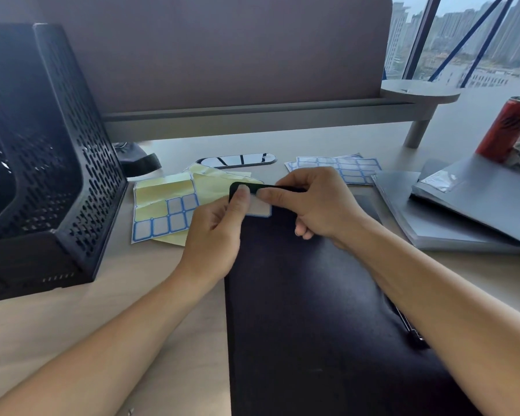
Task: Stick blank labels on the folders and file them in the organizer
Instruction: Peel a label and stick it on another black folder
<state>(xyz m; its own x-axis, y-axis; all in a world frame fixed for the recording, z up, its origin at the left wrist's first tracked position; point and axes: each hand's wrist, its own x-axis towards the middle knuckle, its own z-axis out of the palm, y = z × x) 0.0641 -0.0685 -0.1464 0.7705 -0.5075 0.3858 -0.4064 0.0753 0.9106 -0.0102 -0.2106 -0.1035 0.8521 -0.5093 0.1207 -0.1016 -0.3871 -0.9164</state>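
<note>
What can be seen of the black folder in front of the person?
The black folder is matte and flat, lying lengthwise on the desk, its far left corner rounded. A white, blue-edged label sits at its far end, where the left hand presses a thumb on it; the right hand grips the far edge.

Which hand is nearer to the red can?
Right. The right hand holds the black folder, left of the red can; the left hand is farther away, at the folder's left corner.

Your flat black folder point(297, 295) lies in front of you, with a small white blue-edged label point(260, 209) on its far left corner and the black holey organizer point(51, 151) standing to its left.
</note>
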